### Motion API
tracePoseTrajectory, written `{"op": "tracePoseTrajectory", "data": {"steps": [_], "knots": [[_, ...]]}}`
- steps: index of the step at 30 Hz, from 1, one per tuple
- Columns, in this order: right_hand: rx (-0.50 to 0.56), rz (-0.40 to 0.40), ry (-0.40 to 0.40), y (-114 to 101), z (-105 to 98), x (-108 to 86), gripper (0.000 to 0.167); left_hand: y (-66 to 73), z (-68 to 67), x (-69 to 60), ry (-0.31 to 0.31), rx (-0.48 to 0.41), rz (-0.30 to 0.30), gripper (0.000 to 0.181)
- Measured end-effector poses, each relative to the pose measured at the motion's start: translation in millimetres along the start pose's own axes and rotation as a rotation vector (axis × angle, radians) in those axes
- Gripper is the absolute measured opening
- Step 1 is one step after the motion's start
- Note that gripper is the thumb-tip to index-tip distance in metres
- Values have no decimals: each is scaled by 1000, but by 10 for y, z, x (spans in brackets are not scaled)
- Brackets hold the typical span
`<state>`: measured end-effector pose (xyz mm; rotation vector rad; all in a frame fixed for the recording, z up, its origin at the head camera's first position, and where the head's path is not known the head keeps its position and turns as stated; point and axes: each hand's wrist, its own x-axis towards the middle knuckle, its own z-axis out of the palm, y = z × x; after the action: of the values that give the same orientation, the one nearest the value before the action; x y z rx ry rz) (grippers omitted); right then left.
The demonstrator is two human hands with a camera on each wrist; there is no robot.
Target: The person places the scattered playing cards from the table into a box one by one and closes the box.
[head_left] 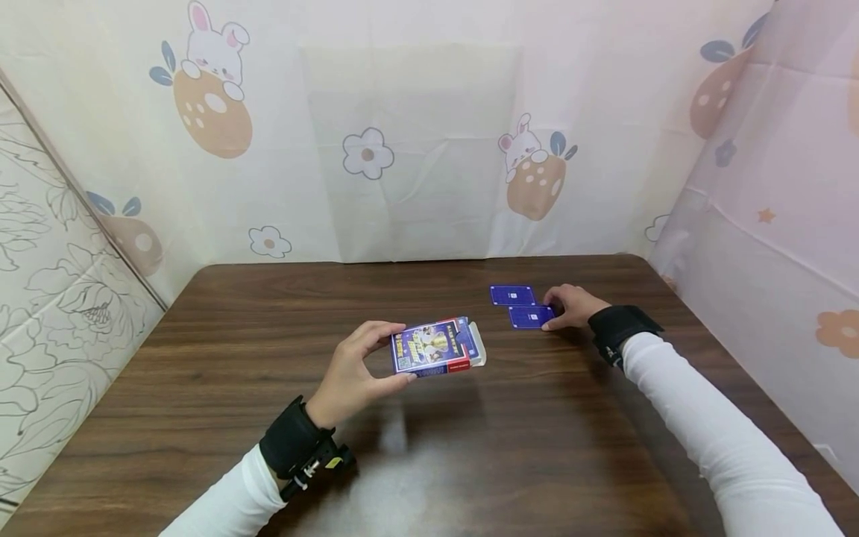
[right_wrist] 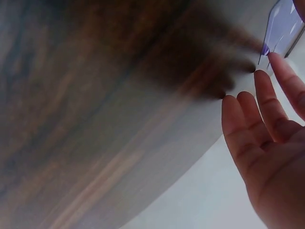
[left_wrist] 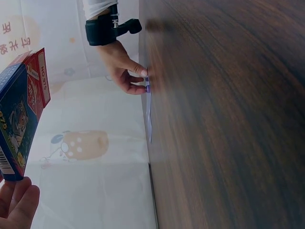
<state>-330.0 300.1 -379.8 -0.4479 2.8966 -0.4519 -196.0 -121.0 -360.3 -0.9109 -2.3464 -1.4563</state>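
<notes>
A blue and red card box [head_left: 431, 347] with its end flap folded open is gripped in my left hand [head_left: 356, 373], thumb along the near side and fingers along the far side, above the table. The left wrist view shows the box's [left_wrist: 21, 109] printed side and fingertips below it. Two blue cards lie at the back right: a far card [head_left: 513, 295] and a near card [head_left: 526, 318], offset and touching or slightly overlapping. My right hand [head_left: 573, 306] holds the near card's right end between thumb and index finger; its other fingers extend beside it in the right wrist view.
The brown wooden table [head_left: 268, 335] fills the foreground. Behind it hangs a pale curtain [head_left: 429, 201] with rabbit and flower prints; another pinkish sheet [head_left: 772, 224] runs along the right. A flower-patterned panel [head_left: 67, 313] stands at the left.
</notes>
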Motion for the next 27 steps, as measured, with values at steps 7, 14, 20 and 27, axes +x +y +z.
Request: {"op": "tracePoseTrajectory", "data": {"steps": [7, 14, 20, 27], "knots": [[24, 58, -9, 73, 4, 29, 53, -9, 1, -5, 0, 0, -11, 60], [178, 63, 73, 67, 1, -63, 37, -21, 4, 0, -1, -4, -13, 59], [451, 106, 140, -52, -59, -215, 16, -11, 10, -5, -3, -4, -5, 58], [700, 188, 154, -302, -146, -360, 30, 27, 5, -25, -7, 4, -13, 59]]}}
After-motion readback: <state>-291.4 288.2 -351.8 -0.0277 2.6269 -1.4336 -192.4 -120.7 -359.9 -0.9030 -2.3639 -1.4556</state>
